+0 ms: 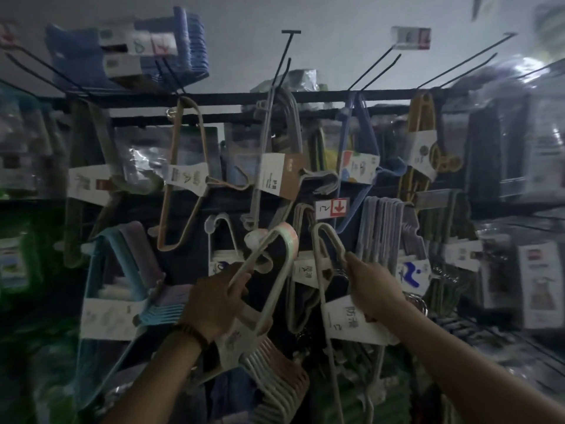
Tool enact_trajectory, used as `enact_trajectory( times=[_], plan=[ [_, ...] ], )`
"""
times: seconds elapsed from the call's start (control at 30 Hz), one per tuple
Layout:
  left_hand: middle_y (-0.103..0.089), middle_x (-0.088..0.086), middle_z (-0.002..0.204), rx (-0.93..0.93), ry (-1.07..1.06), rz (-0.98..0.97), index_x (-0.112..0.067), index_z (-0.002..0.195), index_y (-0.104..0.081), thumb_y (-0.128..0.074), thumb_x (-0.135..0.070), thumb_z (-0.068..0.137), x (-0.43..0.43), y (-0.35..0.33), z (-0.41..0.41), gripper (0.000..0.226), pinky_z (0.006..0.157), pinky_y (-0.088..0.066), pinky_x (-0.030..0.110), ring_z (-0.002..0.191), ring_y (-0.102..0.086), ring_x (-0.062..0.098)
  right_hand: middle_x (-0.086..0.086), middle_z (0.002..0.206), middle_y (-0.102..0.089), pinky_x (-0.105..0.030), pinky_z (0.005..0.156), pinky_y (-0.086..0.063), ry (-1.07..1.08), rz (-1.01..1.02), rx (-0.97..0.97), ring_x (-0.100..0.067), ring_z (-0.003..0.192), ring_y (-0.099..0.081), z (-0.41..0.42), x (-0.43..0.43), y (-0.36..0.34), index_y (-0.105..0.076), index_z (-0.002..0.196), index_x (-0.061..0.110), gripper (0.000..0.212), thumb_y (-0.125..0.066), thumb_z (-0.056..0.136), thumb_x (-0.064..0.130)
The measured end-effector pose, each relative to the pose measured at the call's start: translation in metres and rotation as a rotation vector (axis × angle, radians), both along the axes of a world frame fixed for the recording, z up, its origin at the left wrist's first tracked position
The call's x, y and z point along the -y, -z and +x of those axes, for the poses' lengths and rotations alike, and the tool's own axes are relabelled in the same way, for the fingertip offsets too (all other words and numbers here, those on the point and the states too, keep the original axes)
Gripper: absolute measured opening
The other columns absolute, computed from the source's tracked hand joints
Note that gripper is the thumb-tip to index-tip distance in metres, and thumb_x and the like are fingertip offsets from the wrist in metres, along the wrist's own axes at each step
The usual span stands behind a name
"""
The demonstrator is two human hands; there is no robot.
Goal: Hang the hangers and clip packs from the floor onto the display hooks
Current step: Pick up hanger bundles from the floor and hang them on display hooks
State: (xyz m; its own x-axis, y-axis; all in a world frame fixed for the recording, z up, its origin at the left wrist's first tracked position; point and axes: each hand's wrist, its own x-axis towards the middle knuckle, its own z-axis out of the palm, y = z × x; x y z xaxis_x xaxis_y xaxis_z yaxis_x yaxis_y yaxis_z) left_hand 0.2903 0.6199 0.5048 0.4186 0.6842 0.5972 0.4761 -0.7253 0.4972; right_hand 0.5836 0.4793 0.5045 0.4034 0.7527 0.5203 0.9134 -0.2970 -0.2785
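Ahead, hanger packs crowding black hooks

We read a white down arrow on a small red tag; far up-left of it a label bears a handwritten 8; below-right, the card of a hanger pack shows sideways Chinese characters
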Motion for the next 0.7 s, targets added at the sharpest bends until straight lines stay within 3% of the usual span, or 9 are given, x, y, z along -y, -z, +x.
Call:
enact_trajectory(
  times=[0.07,0.13,0.27,0.4,0.5,0.57,0.7],
  plan=[
    [-0.075,-0.015,0.08,-0.002,0.068,-0.002,-0.051,0.115,-0.067,-0.054,-0.039,0.107,-0.005,0.0,0.006,0.019,0.07,-0.058,0.026,0.076,-0.07,-0.001,0.002,0.076,-0.06,-0.023,0.041,-0.034,0.033,-0.005,0.015,-0.014,0.058,-0.059,0.0,-0.008,-0.004,-0.043,0.129,0.031,0.032,-0.05,0.102,0.014],
    [-0.074,-0.017,0.078,0.018,0.122,-0.013,-0.056,0.108,-0.065,-0.056,-0.035,0.107,-0.006,-0.001,0.013,0.023,0.067,-0.052,0.012,0.077,-0.07,-0.003,0.002,0.074,-0.059,-0.024,0.04,-0.033,0.059,0.013,0.025,-0.014,0.055,-0.058,0.001,-0.013,-0.005,-0.042,0.129,0.031,0.032,-0.05,0.103,0.015],
    [-0.068,-0.04,0.081,0.059,0.187,-0.054,-0.063,0.1,-0.058,-0.057,-0.036,0.106,-0.001,-0.003,0.028,0.027,0.062,-0.047,0.007,0.076,-0.067,-0.014,0.008,0.07,-0.051,-0.022,0.042,-0.026,0.074,0.101,0.069,-0.008,0.05,-0.047,0.009,-0.017,0.005,-0.043,0.132,0.029,0.029,-0.049,0.105,0.021],
    [-0.076,-0.017,0.082,0.134,0.233,-0.084,-0.054,0.1,-0.068,-0.063,-0.023,0.104,-0.014,-0.005,0.04,0.031,0.068,-0.052,0.015,0.078,-0.072,-0.001,0.008,0.086,-0.055,-0.031,0.05,-0.045,-0.03,0.241,0.12,-0.014,0.057,-0.054,0.023,-0.021,0.016,-0.044,0.131,0.028,0.023,-0.047,0.108,0.034],
    [-0.078,-0.003,0.086,0.216,0.284,-0.152,-0.047,0.105,-0.072,-0.062,-0.029,0.103,-0.017,-0.009,0.051,0.02,0.07,-0.057,0.02,0.079,-0.074,0.006,0.004,0.085,-0.052,-0.031,0.051,-0.034,-0.037,0.327,0.151,-0.022,0.057,-0.046,0.034,-0.03,0.01,-0.044,0.127,0.026,0.022,-0.05,0.107,0.033],
    [-0.078,-0.006,0.088,0.214,0.277,-0.136,-0.042,0.109,-0.072,-0.061,-0.028,0.104,-0.017,-0.012,0.057,0.018,0.069,-0.056,0.016,0.081,-0.074,0.006,-0.001,0.088,-0.06,-0.031,0.054,-0.034,-0.035,0.33,0.158,-0.024,0.058,-0.048,0.04,-0.037,0.007,-0.044,0.127,0.025,0.023,-0.051,0.106,0.031],
    [-0.075,-0.02,0.084,0.162,0.206,-0.071,-0.042,0.114,-0.069,-0.058,-0.031,0.106,-0.017,-0.016,0.06,0.018,0.066,-0.05,0.007,0.084,-0.069,-0.011,-0.002,0.092,-0.065,-0.037,0.056,-0.048,-0.005,0.283,0.088,-0.03,0.068,-0.063,0.05,-0.049,0.013,-0.043,0.121,0.029,0.015,-0.04,0.109,0.036]
  ],
)
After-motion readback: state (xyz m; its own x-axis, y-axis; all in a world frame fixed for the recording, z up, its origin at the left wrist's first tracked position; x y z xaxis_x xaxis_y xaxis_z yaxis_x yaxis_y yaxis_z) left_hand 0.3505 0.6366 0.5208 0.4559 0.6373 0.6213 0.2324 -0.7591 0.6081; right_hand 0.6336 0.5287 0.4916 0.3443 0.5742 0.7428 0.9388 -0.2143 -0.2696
